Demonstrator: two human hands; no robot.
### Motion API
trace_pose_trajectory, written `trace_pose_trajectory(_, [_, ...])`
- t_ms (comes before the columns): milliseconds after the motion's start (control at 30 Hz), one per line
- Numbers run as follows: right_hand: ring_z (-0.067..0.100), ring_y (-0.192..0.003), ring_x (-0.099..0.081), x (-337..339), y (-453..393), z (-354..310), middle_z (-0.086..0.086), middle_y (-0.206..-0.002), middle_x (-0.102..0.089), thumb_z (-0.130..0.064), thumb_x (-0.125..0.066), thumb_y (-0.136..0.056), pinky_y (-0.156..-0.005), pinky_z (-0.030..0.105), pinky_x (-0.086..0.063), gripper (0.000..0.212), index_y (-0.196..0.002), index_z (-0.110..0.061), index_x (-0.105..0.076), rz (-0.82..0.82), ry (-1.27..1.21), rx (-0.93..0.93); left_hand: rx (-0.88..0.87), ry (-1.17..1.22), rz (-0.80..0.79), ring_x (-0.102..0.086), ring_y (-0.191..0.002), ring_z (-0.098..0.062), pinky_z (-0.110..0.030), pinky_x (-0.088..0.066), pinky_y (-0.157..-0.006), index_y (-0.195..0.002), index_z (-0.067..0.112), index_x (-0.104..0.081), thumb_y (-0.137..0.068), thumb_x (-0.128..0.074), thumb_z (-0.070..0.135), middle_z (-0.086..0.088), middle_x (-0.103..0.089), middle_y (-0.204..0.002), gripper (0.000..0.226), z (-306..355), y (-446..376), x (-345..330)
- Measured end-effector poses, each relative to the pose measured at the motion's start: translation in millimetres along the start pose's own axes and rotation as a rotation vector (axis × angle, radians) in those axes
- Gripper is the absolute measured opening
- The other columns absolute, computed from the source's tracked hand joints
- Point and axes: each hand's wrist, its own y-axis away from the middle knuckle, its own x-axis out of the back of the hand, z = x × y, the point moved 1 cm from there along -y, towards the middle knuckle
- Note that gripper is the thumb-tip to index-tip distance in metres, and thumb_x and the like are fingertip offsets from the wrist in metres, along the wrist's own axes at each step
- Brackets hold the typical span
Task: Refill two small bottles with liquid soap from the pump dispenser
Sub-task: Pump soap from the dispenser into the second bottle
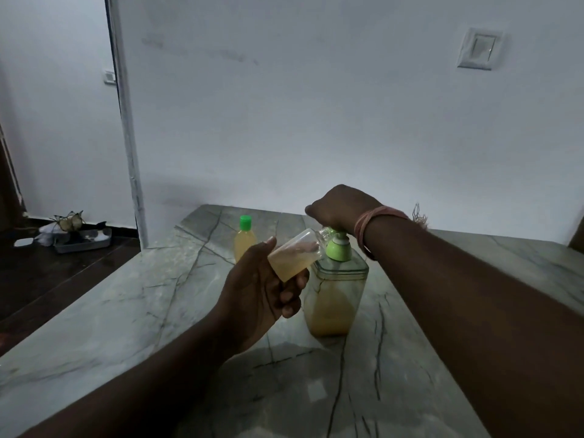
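**On the table: soap going into a tilted bottle**

Far left, on the dark floor [47,273] beyond the table's edge, sits a tray [82,241] with some small items that are too dim to make out. A marble table [132,311] with dark veins fills the lower picture, set against a pale wall [316,105] that carries a switch [478,49] at upper right.

Near the back of the table stands a capped bottle [244,240], upright, with a green cap and yellowish soap inside, well behind the left hand.

The left hand [262,295] is raised above the table, its grip closed round the base of an open bottle [294,256]. This bottle is tilted, neck pointing right and up, roughly half full of yellowish soap, with its mouth at the dispenser's spout.

Just right of it stands the dispenser [336,289], clear and square, with a green pump and yellowish soap in its lower part.

The right hand [343,207] sits on top of the pump head, fingers curled down over it. A bangle [371,227] and a thread circle that wrist.
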Motion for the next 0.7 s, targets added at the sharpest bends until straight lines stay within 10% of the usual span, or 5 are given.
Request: trace_pose_trajectory(700, [0.019, -0.067, -0.056, -7.3, 2.5, 5.5, 0.005, -0.083, -0.067, -0.03, -0.051, -0.088, -0.053, 0.028, -0.034, 0.026, -0.074, -0.012, -0.065, 0.004, -0.089, 0.019, 0.002, 0.035, 0.023, -0.046, -0.054, -0.013, -0.026, -0.044, -0.047, -0.114, 0.008, -0.076, -0.098, -0.047, 0.04, -0.015, -0.057, -0.079, 0.046, -2.5, -2.4, 3.7])
